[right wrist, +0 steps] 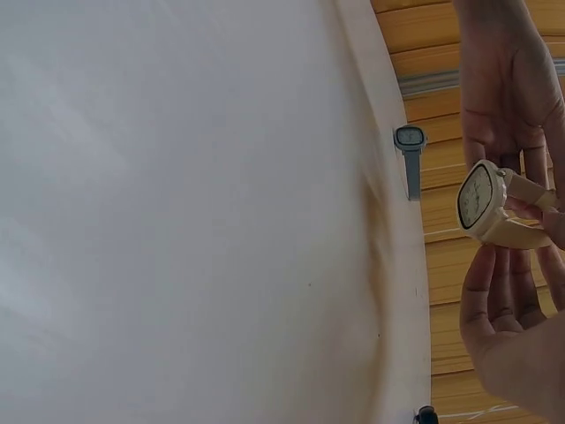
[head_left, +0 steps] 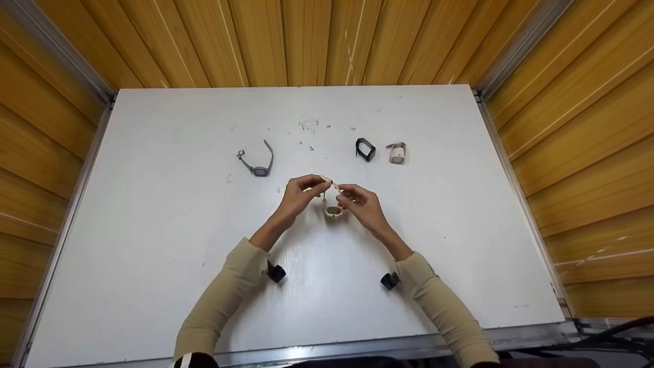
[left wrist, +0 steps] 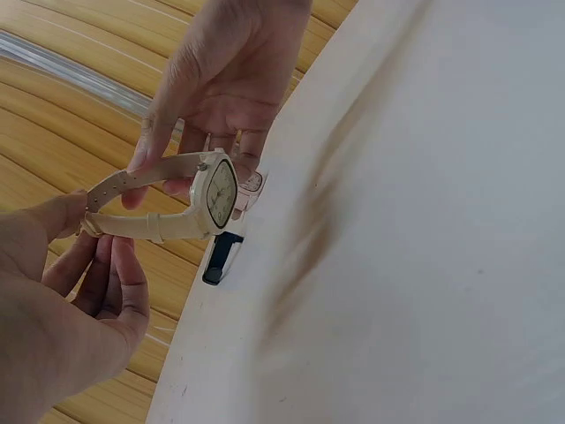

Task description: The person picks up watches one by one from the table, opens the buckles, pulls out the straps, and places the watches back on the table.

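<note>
here, the left hand [head_left: 299, 197] and right hand [head_left: 363, 207] both pinch the strap [left wrist: 132, 226] of a cream wristwatch [head_left: 333, 210] over the white surface [head_left: 332, 286]; farther off lie an unfastened gray wristwatch [head_left: 260, 172], a black wristwatch [head_left: 371, 154] and a pink wristwatch [head_left: 397, 160].

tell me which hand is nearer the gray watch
Left. The left hand is to the right of the gray watch and slightly closer to the person; the right hand is farther right, past the cream watch both hands hold.
</note>
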### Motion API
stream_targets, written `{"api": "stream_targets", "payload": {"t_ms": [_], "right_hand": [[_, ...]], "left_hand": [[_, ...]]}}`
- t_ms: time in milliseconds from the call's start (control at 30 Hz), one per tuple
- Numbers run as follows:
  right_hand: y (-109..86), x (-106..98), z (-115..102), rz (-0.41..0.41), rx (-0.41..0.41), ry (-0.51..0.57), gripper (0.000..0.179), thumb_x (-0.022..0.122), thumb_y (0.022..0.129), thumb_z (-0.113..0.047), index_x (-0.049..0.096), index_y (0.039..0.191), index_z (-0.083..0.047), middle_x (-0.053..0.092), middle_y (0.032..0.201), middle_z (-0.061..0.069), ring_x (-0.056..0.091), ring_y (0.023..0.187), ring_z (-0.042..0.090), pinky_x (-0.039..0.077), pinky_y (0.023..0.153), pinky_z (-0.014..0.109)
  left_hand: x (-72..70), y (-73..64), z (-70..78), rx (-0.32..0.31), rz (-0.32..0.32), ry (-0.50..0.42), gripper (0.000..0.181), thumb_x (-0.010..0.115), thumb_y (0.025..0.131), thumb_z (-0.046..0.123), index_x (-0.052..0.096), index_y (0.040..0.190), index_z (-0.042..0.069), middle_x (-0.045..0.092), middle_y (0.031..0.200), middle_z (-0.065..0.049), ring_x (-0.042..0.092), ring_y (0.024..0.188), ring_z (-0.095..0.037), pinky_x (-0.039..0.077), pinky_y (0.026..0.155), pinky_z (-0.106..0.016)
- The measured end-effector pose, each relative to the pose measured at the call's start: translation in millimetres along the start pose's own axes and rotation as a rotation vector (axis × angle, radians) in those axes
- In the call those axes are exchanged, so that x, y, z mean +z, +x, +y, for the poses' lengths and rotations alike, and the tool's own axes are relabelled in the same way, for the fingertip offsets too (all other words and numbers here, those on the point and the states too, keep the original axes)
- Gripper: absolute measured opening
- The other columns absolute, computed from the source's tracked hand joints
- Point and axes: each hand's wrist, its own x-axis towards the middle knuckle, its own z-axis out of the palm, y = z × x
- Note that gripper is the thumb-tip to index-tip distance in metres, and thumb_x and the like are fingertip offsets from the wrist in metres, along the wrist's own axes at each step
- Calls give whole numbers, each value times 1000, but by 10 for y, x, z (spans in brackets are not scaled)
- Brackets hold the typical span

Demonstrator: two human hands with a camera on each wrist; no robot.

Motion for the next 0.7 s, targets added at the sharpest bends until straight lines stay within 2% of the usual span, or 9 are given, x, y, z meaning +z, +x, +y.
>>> {"api": "stream_targets", "payload": {"t_ms": [133, 333, 467, 700], "right_hand": [[7, -9, 11, -5, 9, -15, 30, 69, 97, -7, 67, 123, 8, 71, 100, 17, 69, 83, 7, 62, 77, 24], [-17, -37, -1, 14, 61, 6, 30, 70, 96, -4, 67, 123, 10, 72, 100, 15, 70, 84, 12, 64, 79, 36], [-13, -35, -15, 13, 69, 6, 30, 70, 96, -5, 67, 122, 9, 73, 100, 14, 71, 83, 12, 65, 79, 39], [8, -27, -11, 8, 55, 59, 31, 70, 96, -5, 65, 118, 15, 74, 96, 6, 72, 80, 8, 65, 76, 32]], "left_hand": [[-5, -25, -28, -2, 31, -26, 17, 73, 95, 16, 77, 105, 2, 72, 90, 8, 62, 84, -6, 54, 84, -38], [36, -26, -62, -1, 66, -90, 20, 71, 96, 12, 75, 107, -3, 73, 93, 7, 63, 86, -7, 55, 78, -23], [55, -33, -79, -28, 112, -127, 20, 71, 96, 11, 74, 108, -4, 72, 92, 6, 63, 84, -7, 56, 75, -21], [40, -12, -39, -73, 193, -182, 22, 68, 99, 14, 72, 112, -3, 69, 92, 3, 63, 85, -8, 58, 71, -21]]}}
